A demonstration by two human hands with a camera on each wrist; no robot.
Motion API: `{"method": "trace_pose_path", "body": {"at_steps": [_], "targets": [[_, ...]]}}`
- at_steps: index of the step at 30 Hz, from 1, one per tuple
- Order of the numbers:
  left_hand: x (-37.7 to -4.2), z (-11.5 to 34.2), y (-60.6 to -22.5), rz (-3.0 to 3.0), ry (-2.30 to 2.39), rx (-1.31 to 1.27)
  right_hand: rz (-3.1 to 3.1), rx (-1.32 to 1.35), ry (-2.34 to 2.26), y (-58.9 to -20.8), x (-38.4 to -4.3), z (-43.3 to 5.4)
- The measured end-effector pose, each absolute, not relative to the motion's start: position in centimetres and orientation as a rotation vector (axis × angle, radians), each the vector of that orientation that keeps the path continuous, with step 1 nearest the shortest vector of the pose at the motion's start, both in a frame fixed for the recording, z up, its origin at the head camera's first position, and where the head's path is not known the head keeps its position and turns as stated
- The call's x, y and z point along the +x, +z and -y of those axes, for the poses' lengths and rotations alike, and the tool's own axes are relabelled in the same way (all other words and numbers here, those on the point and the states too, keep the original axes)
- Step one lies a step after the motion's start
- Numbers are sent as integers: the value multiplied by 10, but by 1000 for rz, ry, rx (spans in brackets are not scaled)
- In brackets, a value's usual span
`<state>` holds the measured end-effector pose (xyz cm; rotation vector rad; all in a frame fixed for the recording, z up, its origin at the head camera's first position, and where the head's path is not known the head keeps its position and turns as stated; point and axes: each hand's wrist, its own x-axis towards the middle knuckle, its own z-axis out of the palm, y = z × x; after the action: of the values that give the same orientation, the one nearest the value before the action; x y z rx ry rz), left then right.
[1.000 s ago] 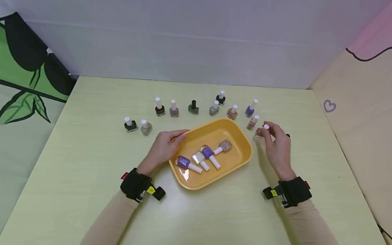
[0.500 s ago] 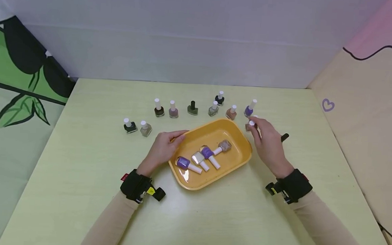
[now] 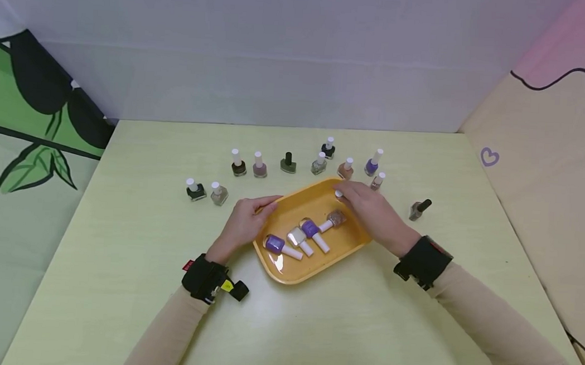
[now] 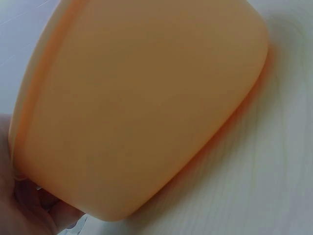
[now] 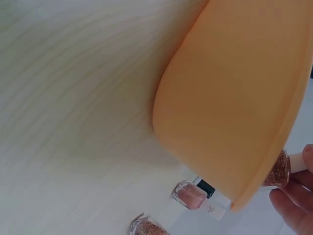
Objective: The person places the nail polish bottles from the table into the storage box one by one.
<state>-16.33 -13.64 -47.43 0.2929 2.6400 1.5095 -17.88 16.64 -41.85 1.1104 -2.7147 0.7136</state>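
My left hand (image 3: 245, 218) grips the left rim of a yellow tray (image 3: 299, 269), thumb over the edge. Inside lie several nail polish bottles with white caps: a purple one (image 3: 274, 244), a pale silvery one (image 3: 296, 237), another purple one (image 3: 310, 227) and a glittery one (image 3: 336, 217). Over the tray's far right end, my right hand (image 3: 378, 215) pinches a nail polish bottle by its white cap (image 3: 339, 193). In the right wrist view this bottle (image 5: 279, 171) shows coppery glitter, partly hidden behind the tray wall; the head view hides its body.
Several nail polish bottles stand behind the tray, among them a black-capped green one (image 3: 288, 164), a purple one (image 3: 371, 166) and a pinkish one (image 3: 345, 169). A black-capped bottle (image 3: 418, 210) stands at the right. Two more (image 3: 196, 190) are left of the tray.
My right hand has carried the glittery nail polish bottle leftward from the table at the right to over the tray. The black-capped bottle behind it is now uncovered. My left hand stays on the rim.
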Motion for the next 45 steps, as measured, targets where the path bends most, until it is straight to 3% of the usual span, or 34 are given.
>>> {"method": "trace_pose_path", "body": {"at_steps": [27,45], "targets": [[-162,136,-475,-2659,1490,298,2682,1584,-120,-427,-187,-143],[-163,135,-475,-2684,1492,308,2813,1719,-26,-435,-191,-130]]}}
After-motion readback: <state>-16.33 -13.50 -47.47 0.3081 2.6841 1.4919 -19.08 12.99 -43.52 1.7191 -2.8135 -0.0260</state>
